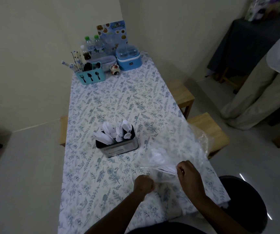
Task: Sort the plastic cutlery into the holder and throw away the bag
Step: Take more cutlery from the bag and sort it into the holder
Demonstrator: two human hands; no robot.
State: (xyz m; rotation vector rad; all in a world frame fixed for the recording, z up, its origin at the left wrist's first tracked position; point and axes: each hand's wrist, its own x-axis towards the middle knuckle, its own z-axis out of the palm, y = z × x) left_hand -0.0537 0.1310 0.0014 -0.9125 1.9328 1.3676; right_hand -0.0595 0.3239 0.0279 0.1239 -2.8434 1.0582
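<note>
A dark metal holder (119, 147) stands mid-table with several white plastic forks and spoons (117, 132) upright in it. To its right lies a clear plastic bag (193, 146) spread over the table's right edge. White spoons (158, 157) show through the bag. My left hand (144, 184) grips the bag's near edge in a fist. My right hand (188, 173) pinches the handles of the white spoons at the bag's mouth.
A floral tablecloth (112, 102) covers the table. At the far end stand a teal cutlery caddy (91, 76), water bottles (94, 46), a blue container (129, 58) and a menu card (112, 34). Wooden stools (208, 130) sit at the right. A person (262, 92) stands at the right.
</note>
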